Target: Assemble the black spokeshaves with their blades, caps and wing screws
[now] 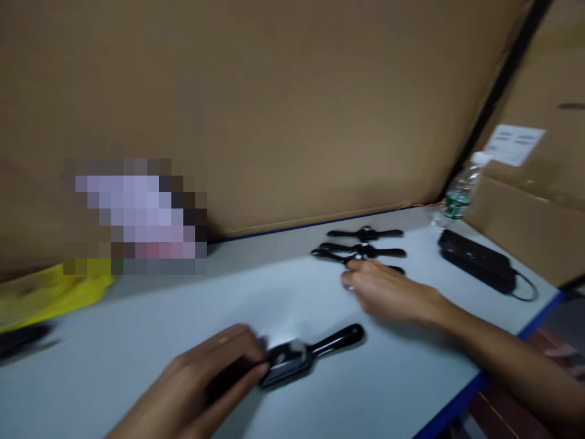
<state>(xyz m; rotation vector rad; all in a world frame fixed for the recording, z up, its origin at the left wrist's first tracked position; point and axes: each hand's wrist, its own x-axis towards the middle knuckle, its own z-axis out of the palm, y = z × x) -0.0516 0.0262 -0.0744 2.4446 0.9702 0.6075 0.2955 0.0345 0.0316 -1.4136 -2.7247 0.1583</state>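
Observation:
A black two-handled tool, a spokeshave by its shape, lies low over the table in front of me. Its glossy right handle points up and to the right. My left hand is closed about its left end, with thumb and fingers by the body; that handle is mostly hidden in my palm. Farther back, my right hand is closed on another black spokeshave, covering its middle. Just beyond my fingers lie two like tools in a row, a spokeshave and the rearmost spokeshave.
To the right sit a black oblong case with a cord loop and a clear water bottle. Cardboard walls the back of the table. Yellow plastic and a blurred dark object lie at the left.

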